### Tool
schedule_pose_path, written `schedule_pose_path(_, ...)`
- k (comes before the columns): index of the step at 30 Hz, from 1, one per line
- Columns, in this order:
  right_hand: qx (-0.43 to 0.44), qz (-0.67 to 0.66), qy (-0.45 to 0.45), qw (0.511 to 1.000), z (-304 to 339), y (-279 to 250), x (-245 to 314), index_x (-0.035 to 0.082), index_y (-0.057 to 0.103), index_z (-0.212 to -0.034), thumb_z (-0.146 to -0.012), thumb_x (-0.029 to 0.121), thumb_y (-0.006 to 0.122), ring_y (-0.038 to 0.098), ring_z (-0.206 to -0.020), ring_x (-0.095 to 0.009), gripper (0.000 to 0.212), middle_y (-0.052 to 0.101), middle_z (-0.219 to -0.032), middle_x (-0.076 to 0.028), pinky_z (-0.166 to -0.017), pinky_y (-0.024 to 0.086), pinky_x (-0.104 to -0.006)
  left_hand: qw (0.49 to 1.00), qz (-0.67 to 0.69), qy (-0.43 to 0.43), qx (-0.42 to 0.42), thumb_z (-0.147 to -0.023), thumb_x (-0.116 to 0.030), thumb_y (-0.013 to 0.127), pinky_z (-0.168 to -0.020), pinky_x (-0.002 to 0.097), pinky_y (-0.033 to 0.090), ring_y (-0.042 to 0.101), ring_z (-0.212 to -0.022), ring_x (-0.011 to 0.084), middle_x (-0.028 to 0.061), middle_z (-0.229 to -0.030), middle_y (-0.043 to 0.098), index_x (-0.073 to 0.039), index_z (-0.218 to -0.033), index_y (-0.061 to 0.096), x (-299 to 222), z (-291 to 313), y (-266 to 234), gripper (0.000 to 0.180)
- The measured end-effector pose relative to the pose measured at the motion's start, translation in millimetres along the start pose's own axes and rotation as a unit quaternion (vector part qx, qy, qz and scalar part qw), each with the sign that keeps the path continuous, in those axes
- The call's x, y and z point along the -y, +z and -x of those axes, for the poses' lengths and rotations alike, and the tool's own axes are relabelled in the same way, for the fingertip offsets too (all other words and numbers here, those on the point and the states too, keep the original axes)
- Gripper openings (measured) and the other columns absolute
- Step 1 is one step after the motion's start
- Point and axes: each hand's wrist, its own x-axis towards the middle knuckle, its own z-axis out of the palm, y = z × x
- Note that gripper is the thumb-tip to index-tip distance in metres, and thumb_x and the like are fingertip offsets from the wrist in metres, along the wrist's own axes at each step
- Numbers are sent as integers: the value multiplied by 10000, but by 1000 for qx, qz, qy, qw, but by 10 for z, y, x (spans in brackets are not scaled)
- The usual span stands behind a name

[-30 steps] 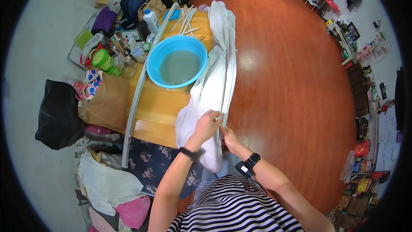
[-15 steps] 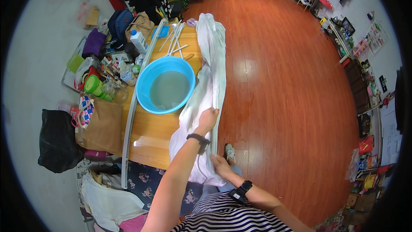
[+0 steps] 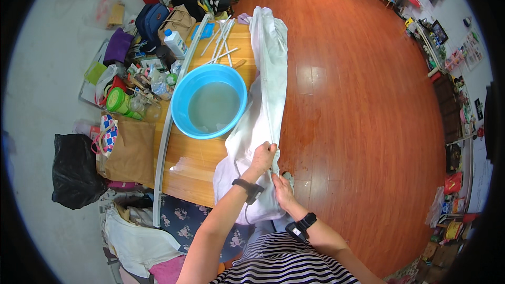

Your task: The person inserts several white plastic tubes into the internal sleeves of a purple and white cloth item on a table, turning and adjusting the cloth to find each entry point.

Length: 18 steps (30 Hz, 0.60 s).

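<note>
A long white cloth lies in folds along the right edge of the wooden table and hangs over it. My left hand is closed round the cloth's edge, with the thumb on top. Just below and to the right, my right hand pinches the same edge. A thin grey line, perhaps a seam or cord, runs down the cloth under my left wrist. Left of the cloth stands a light-blue basin holding cloudy water, its rim against the folds.
Several white sticks lie behind the basin. A long pale rail runs along the table's left side, beside bottles, jars and bags. A floral-covered seat is at the near end. Wooden floor stretches to the right.
My right hand has moved up along the cloth edge, closer to my left hand. The cloth near my hands has bunched, and the whole view has shifted slightly.
</note>
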Motion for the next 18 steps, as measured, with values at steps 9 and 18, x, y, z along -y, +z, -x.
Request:
schedule_pose_path(9, 68, 47, 29, 996, -299, 89, 25, 15, 640, -968, -1072, 325, 478, 505, -777, -98, 365, 588, -803, -17, -705, 444, -311, 1000, -7, 5, 9, -978, -354, 540, -769, 512, 488, 621, -846, 477, 303, -854, 641, 37, -877, 610, -42, -252, -179, 410)
schedule_pose_path(18, 167, 52, 55, 983, 179, -323, -156, 48, 475, -1416, -991, 383, 612, 507, -1286, -250, 558, 480, -1400, -131, -1061, 433, -359, 995, 36, -36, 86, -990, -348, 584, -630, 429, 511, 657, -653, 331, 204, -709, 631, 47, -822, 611, -279, -414, -586, 430)
